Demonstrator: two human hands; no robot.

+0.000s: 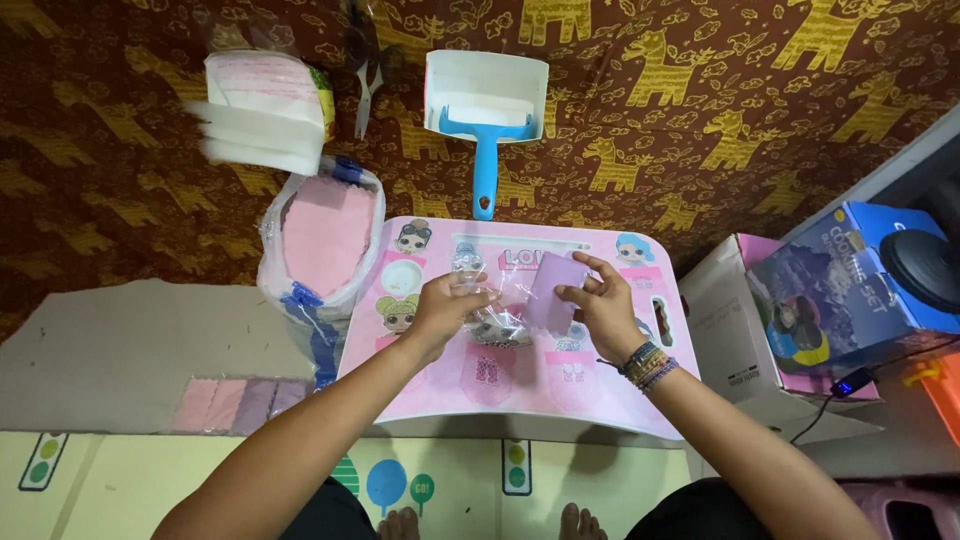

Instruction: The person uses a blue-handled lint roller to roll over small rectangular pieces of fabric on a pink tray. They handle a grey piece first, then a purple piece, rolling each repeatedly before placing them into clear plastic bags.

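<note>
Pink table (620, 400), lilac card (556, 290)

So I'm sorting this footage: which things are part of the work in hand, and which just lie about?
In hand:
- left hand on clear plastic bag
- right hand holding purple sheet
- pink lap table

Lying about:
- blue dustpan
- stack of white sheets
- bag of pink sheets
- blue box

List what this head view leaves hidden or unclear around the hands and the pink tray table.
- Contents of the clear plastic bag: crumpled film and glare blur them.
- Underside of the purple sheet: faces away, partly covered by the right hand.
- Left hand fingers: curled round the bag, so the grip is hidden.
- Pink tray table legs: hidden beneath its top.
- White stack, top left: motion-blurred.
- Blue box: cut off by the right edge.
</note>
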